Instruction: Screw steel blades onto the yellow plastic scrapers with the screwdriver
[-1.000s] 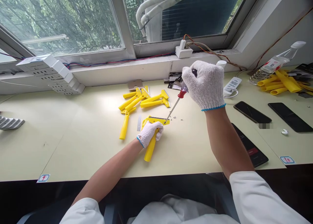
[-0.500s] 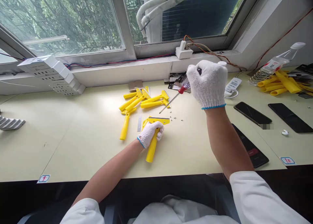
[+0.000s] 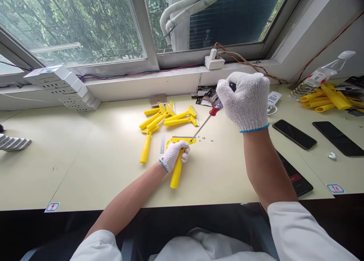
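In a white knit glove, my left hand [image 3: 174, 154] is closed around a yellow scraper [image 3: 176, 173], its head pointing away from me and its handle towards me. My gloved right hand [image 3: 245, 101] grips a screwdriver [image 3: 202, 125] with a red and clear handle. The screwdriver slants down to the left, and its tip meets the right part of the scraper's head, at a screw. Just left of my left hand lies a loose metal blade [image 3: 162, 143]. Several tiny screws and nuts [image 3: 203, 138] are scattered right of the scraper head.
Several yellow scrapers [image 3: 146, 145] lie behind my left hand. At the right are phones [image 3: 294, 134], an earbud [image 3: 331, 156], more yellow handles [image 3: 335, 96] and a plastic bottle [image 3: 324, 73]. White stacked boxes [image 3: 64, 87] stand by the window at the left.
My right hand has brought the screwdriver tip down from above the table behind the scraper onto the right part of its head. My left hand keeps its hold on the scraper.
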`<action>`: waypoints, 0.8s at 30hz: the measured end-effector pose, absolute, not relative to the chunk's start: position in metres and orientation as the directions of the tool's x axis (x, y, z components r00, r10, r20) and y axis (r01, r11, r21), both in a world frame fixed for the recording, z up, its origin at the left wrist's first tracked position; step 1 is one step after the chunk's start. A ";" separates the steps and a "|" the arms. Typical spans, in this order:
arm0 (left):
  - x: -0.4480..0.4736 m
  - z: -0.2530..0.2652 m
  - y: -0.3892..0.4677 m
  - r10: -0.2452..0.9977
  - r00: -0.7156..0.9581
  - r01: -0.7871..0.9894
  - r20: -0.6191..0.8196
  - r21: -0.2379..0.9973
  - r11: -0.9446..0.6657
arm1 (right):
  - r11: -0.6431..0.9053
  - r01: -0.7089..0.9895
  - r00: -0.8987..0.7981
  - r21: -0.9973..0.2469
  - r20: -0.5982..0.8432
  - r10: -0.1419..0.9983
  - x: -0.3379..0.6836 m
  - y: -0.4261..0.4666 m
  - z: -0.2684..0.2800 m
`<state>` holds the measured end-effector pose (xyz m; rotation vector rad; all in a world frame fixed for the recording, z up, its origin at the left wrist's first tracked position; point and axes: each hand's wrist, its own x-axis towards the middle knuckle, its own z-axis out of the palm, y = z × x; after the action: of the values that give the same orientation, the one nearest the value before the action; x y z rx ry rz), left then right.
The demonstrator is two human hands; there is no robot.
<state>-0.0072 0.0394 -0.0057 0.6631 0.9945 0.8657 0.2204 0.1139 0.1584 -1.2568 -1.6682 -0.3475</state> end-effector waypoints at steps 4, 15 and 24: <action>-0.008 -0.007 0.040 0.855 0.281 -0.300 -0.437 0.806 0.511 | 0.420 0.856 0.002 -0.301 0.815 0.580 0.220 0.117 0.156; -0.006 -0.011 0.044 0.863 0.265 -0.347 -0.430 0.792 0.502 | 0.570 0.771 -0.162 -0.284 0.779 0.606 0.207 0.092 0.165; -0.006 -0.014 0.044 0.868 0.264 -0.354 -0.421 0.795 0.493 | 0.572 0.769 -0.151 -0.285 0.789 0.596 0.206 0.091 0.166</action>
<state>-0.0059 0.0441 -0.0141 0.6335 0.9754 0.9041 0.2064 0.0910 0.1663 -1.1109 -1.8465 -0.2269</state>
